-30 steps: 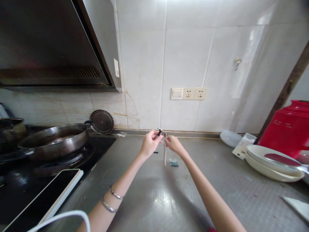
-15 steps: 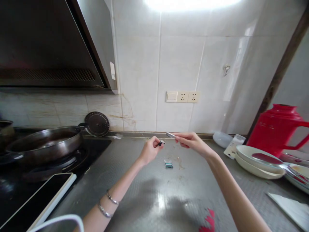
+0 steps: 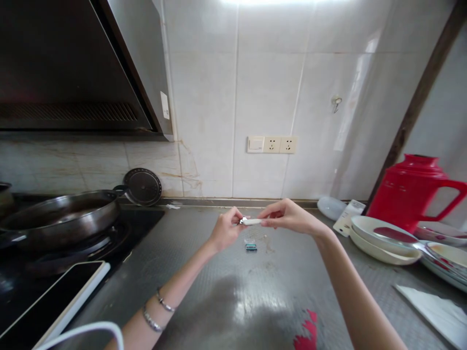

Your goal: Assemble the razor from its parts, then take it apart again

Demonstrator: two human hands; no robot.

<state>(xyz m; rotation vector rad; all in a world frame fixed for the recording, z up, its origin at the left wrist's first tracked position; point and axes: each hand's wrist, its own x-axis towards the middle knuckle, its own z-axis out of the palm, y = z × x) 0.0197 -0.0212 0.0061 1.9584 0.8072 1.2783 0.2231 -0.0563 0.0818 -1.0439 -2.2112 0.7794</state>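
Head view, hands: left hand (image 3: 223, 229) and right hand (image 3: 290, 217) meet above the desk (image 3: 226, 296), fingertips nearly touching
Left grip: pinched shut on a small dark-and-metal piece (image 3: 241, 220), too small to name
Right grip: thumb and forefinger closed on a slim white stick (image 3: 252, 221), held level, its tip at the small piece
Handling: both look light and rigid; the stick seems smooth, best pinched mid-length; the small piece easy to drop
Below them: one small teal packet (image 3: 250, 247) lying on the desk
Counts: two hands, one stick, one small piece, two bracelets (image 3: 157, 312) on the left wrist, one red jug (image 3: 412, 191), one pan (image 3: 58, 214)
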